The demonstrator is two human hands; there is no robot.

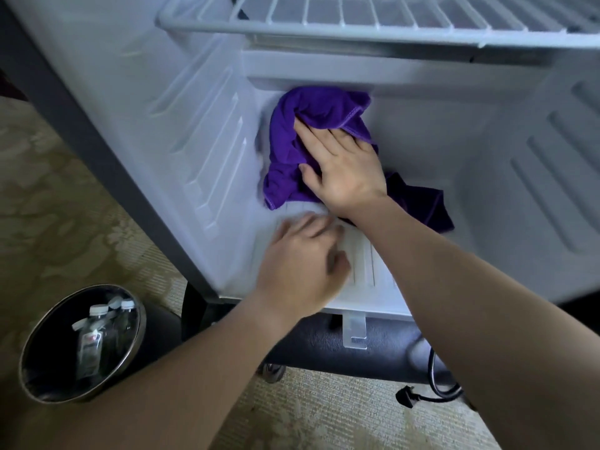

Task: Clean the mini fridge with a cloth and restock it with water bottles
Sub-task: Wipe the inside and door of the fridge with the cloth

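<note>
The open white plastic mini fridge (422,131) fills most of the head view, with its white wire shelf (373,21) across the top. A crumpled purple microfibre cloth (292,147) lies against the lower back wall near the rear left corner of the interior, one darker end trailing to the right behind the wrist.

The right hand (344,164) reaches deep inside and presses flat on the cloth; its grip is open, with fingers straight and spread over the fabric and the thumb lying along the cloth's lower fold. The left hand (302,274) rests on the ribbed white floor of the fridge near the front edge. It is blurred, its fingers loosely bent, and its grip holds nothing.

Outside, to the lower left, a round dark metal bin (35,358) stands on the pale patterned carpet (58,196). Inside it lie several clear plastic water bottles (94,336) with white caps. Under the fridge's front edge hangs a translucent plastic tab (354,331), and a black power cord (431,384) with its plug lies on the carpet at the lower right.
</note>
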